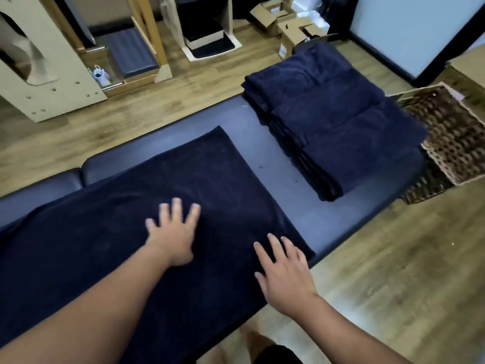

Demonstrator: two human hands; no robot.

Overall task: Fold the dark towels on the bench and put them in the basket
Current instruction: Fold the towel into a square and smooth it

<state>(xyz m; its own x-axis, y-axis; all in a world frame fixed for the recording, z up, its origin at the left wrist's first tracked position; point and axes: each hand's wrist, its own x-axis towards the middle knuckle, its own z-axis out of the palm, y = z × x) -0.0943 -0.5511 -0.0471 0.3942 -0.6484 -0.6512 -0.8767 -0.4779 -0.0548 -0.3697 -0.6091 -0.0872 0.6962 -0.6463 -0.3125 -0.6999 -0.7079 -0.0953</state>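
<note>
Padded bench (249,119) spans view; dark towel (118,232) spread flat across its near part; stack of folded towels (333,114) at bench's far right end, just beside wicker basket (451,135) on floor; left hand (172,236) flat on spread towel, fingers splayed, grasping nothing; right hand (284,271) flat near towel's right edge, fingers straight.

bare forearms, no sleeves; left hand (172,236), right hand (284,274)
</note>
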